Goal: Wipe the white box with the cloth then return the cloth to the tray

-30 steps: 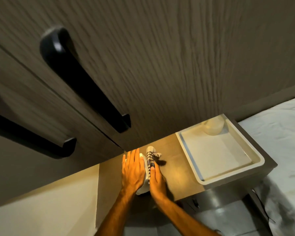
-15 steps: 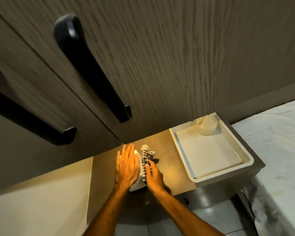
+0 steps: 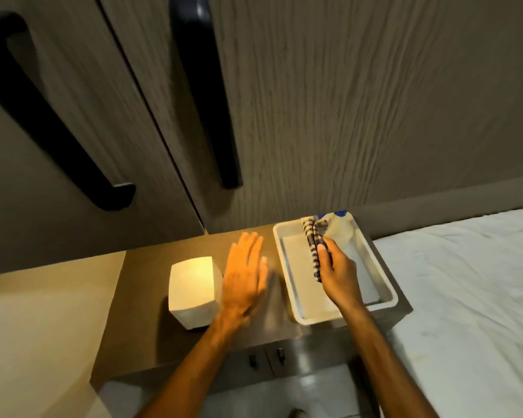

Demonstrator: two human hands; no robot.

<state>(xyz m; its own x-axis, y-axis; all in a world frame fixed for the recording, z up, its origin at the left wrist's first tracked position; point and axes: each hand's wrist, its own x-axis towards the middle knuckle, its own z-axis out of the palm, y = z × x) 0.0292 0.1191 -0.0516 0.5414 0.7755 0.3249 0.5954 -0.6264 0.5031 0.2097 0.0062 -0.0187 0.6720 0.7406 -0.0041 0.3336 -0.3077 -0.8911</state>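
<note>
Hands reach out over a brown surface [image 3: 145,300]. The right hand [image 3: 334,268] is closed around a striped cloth [image 3: 312,241] and holds it inside the white tray [image 3: 385,285]. The far end of the cloth sticks up past the fingers, near the back of the tray. Whether the cloth touches the tray floor is hard to tell, since the hand covers the low end. A pale thing with a blue top [image 3: 340,226] sits in the far corner of the tray, partly behind the cloth, and its shape is hard to make out. The left hand [image 3: 245,276] is flat with fingers spread wide, holding nothing. It looks blurry. It is just beside the white box [image 3: 192,289], which stands on the surface left of the tray. A white bed [image 3: 465,282] is on the right, cut off by the edge. Dark doors with black handles [image 3: 206,95] are behind.
</note>
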